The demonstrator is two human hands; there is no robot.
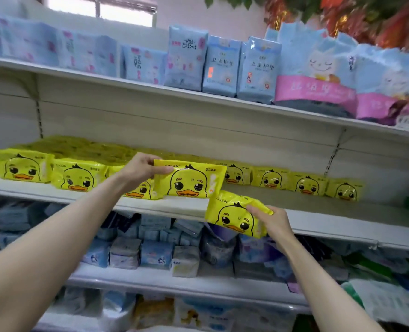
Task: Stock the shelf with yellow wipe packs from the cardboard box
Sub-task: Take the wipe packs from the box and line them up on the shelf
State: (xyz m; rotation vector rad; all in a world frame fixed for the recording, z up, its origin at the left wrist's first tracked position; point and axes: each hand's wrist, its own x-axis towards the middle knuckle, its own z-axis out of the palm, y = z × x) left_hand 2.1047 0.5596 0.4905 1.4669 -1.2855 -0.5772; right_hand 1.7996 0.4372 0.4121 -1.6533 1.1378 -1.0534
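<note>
At the left of the frame, the middle shelf (150,204) carries stacked packs (24,167) of yellow wipes, duck faces outward and piled deep toward the back panel. Just right of them, near the centre, the left hand (138,167) grips the upper pack (189,179) by its top left corner. Its fingers are curled over the edge, and it holds the pack upright over the front of the shelf, before a pack standing there. Below and to the right, the lower pack (234,216) hangs tilted in front of the shelf lip. The right hand (273,221) pinches it at its upper right edge. Further right, a back row (301,184) of single packs stands along the rear, with bare shelf in front of it. Blue packs (222,65) fill the shelf above. The cardboard box is out of view.

The yellow packs look light and soft, glossy film over a damp wad, so each should sag a little and could slip from a corner pinch. A hold across the short end, thumb on the face and fingers behind, seems surer than the sealed edge. The slick film should let a pack slide in against its neighbours. Nothing looks fragile; a dropped pack is the likely mishap.
</note>
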